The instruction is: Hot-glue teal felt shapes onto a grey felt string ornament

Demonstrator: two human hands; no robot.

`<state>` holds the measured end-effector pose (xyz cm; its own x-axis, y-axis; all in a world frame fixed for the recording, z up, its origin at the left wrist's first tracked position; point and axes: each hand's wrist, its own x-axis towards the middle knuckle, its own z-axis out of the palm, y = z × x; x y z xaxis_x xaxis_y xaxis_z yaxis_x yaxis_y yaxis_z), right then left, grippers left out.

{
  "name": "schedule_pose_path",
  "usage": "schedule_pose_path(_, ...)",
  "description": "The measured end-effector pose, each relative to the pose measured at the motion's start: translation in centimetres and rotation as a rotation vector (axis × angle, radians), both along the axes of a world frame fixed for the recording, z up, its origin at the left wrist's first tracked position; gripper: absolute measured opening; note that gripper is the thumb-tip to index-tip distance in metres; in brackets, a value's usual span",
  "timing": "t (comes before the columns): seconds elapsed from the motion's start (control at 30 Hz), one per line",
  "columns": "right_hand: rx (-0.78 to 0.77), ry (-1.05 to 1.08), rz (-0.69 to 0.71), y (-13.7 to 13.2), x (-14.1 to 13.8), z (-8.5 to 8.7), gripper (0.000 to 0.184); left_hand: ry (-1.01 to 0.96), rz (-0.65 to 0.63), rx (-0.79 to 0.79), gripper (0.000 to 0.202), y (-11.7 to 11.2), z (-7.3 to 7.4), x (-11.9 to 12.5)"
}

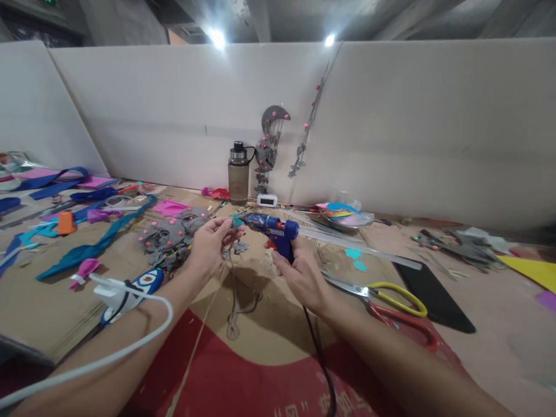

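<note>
My right hand (pixel 299 275) is wrapped round the handle of a blue hot glue gun (pixel 271 225), its nozzle aimed left. Right at the nozzle, the fingers of my left hand (pixel 212 240) are pinched on something small, mostly hidden by the fingertips. A teal bit (pixel 237 220) shows between the nozzle and these fingers; whether it belongs to the gun or the held piece I cannot tell. Below the left fingers a thin grey cord (pixel 233 289) trails down to the cardboard, ending in loops. Small grey felt pieces (pixel 238 248) lie just behind it.
Scissors (pixel 365 291) with yellow and red handles lie by my right forearm, near a black slab (pixel 434 295) and a clear ruler (pixel 360 246). A power strip (pixel 145 284) with a white cable sits left. Grey felt shapes (pixel 169 237), a bottle (pixel 238 179) and a dish (pixel 347 219) stand farther back.
</note>
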<state>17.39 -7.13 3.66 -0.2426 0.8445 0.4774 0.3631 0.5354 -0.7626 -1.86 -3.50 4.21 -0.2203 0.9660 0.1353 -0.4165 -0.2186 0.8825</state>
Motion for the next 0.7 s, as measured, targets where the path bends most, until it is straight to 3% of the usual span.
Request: schedule_pose_path(0.7, 0.024, -0.037, -0.023, -0.48, -0.52, -0.39, 0.022, 0.103, 0.067, 0.081, 0.024, -0.4, -0.58, 0.11)
